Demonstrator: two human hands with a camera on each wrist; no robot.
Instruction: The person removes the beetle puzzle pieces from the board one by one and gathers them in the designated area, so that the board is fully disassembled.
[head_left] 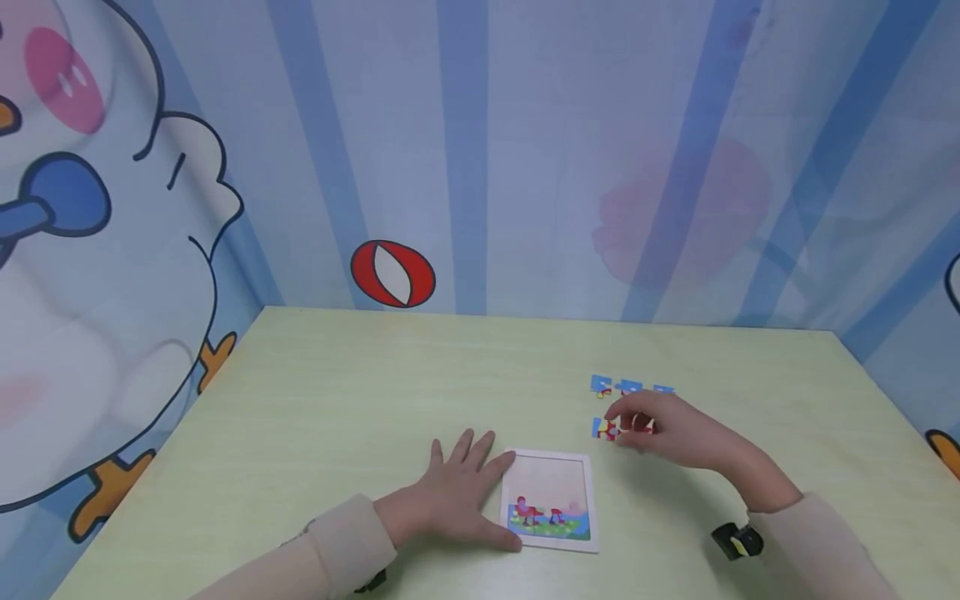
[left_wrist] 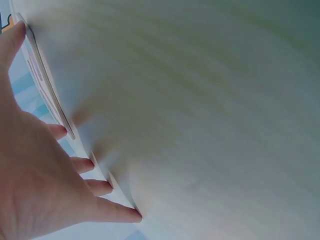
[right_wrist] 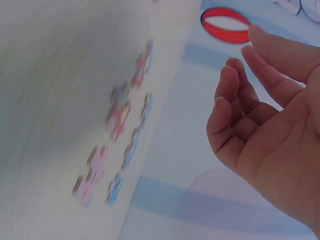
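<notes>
My left hand lies flat with fingers spread, thumb and index fingertip at the left side of a white-rimmed puzzle tray. Joined pieces with red birds on green and blue fill the tray's lower part; its upper part is bare pale board. In the left wrist view, the thumb and a finger touch the tray's edge. My right hand hovers over loose jigsaw pieces, fingers loosely bent. The right wrist view shows nothing between its thumb and fingers, with red pieces and pink pieces lying beyond.
Behind the right hand, a row of blue-edged pieces lies on the pale wooden table. A striped blue backdrop with cartoon figures rises at the table's far edge. A dark wrist strap shows by the right sleeve.
</notes>
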